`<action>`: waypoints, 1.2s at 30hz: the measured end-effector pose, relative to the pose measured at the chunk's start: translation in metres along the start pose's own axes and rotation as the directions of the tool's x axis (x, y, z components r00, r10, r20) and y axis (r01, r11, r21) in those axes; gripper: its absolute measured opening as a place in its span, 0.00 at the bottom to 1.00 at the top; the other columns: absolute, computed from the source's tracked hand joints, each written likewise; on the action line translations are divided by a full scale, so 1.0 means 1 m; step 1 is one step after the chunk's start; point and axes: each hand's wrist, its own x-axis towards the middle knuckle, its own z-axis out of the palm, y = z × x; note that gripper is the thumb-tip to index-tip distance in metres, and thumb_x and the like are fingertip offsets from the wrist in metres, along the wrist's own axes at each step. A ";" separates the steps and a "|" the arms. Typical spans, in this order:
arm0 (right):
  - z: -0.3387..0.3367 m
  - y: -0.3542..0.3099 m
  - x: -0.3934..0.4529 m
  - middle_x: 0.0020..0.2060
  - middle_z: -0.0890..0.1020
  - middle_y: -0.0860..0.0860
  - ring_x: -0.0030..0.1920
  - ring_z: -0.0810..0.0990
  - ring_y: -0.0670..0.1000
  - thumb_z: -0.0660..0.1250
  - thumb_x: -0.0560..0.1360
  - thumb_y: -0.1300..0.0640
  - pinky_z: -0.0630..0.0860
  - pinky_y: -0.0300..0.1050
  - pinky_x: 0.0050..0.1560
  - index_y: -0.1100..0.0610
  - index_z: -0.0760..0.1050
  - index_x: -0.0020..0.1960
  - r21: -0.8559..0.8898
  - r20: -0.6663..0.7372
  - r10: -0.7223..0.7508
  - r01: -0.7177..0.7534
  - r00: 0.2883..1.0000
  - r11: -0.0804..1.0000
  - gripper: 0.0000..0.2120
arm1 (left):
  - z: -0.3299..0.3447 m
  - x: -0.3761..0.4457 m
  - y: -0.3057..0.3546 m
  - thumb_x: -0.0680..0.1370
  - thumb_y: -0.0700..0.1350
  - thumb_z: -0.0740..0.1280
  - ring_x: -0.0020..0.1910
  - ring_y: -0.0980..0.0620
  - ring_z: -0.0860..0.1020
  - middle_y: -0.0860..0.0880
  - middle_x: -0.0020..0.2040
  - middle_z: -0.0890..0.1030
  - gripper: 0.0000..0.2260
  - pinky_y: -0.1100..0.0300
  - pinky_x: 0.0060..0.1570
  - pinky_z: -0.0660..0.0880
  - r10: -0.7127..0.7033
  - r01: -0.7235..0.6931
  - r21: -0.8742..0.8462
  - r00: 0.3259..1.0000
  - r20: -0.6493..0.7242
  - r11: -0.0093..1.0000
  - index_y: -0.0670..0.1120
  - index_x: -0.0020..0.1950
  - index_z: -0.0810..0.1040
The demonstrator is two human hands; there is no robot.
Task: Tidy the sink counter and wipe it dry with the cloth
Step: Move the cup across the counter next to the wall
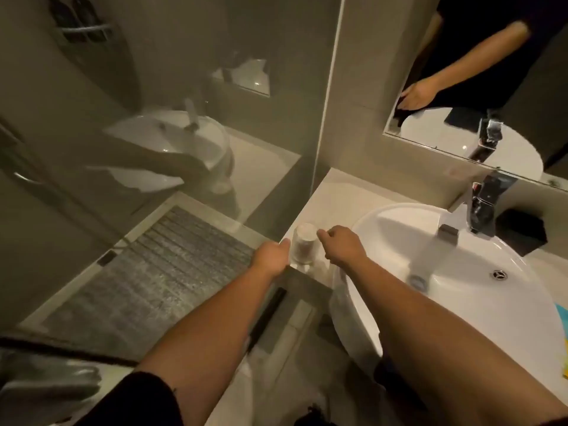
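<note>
A clear glass tumbler [304,245] stands upside down on the pale sink counter [327,195], at its front left corner beside the white basin [396,232]. My left hand [272,256] presses its thumb against the tumbler's left side. My right hand [342,245] reaches over the basin rim, its curled fingertips on the tumbler's upper right edge. A yellow and blue cloth [563,336] peeks in at the right edge, mostly cut off by the frame.
A chrome tap [481,207] stands behind the basin, with a black box [522,230] to its right. A mirror [491,72] hangs above. A glass shower screen [184,133] bounds the counter's left side, with a grey floor mat [159,272] behind it.
</note>
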 end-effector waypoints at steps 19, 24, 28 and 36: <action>-0.018 -0.006 0.045 0.39 0.84 0.59 0.37 0.81 0.57 0.55 0.80 0.51 0.81 0.51 0.47 0.61 0.79 0.42 -0.039 -0.079 -0.103 0.100 0.992 0.994 0.19 | 0.025 0.046 0.053 0.82 0.53 0.51 0.46 0.38 0.78 0.39 0.48 0.81 0.18 0.52 0.42 0.71 0.352 -0.260 0.549 0.934 -0.067 0.794 0.41 0.51 0.74; -0.086 -0.003 0.016 0.36 0.84 0.60 0.37 0.83 0.61 0.56 0.78 0.53 0.80 0.53 0.45 0.64 0.78 0.39 0.056 -0.234 -0.016 0.031 0.972 0.998 0.19 | 0.038 0.031 0.110 0.82 0.52 0.51 0.45 0.38 0.76 0.38 0.47 0.81 0.19 0.50 0.45 0.74 0.501 -0.479 0.508 0.859 0.104 0.716 0.40 0.50 0.75; -0.122 0.041 -0.022 0.36 0.84 0.60 0.37 0.83 0.62 0.56 0.78 0.54 0.79 0.55 0.44 0.64 0.78 0.38 0.098 -0.328 0.105 -0.076 0.939 0.992 0.19 | 0.089 0.006 0.136 0.82 0.51 0.50 0.42 0.42 0.75 0.40 0.46 0.81 0.18 0.52 0.41 0.71 0.564 -0.621 0.509 0.775 0.285 0.596 0.42 0.48 0.75; -0.186 0.177 -0.103 0.40 0.84 0.60 0.40 0.82 0.60 0.57 0.78 0.54 0.80 0.55 0.47 0.62 0.81 0.44 0.332 -0.471 0.497 -0.376 0.729 0.865 0.16 | 0.249 -0.069 0.165 0.81 0.50 0.51 0.43 0.45 0.77 0.44 0.46 0.82 0.17 0.54 0.43 0.72 0.540 -0.816 0.294 0.557 0.631 0.498 0.46 0.48 0.77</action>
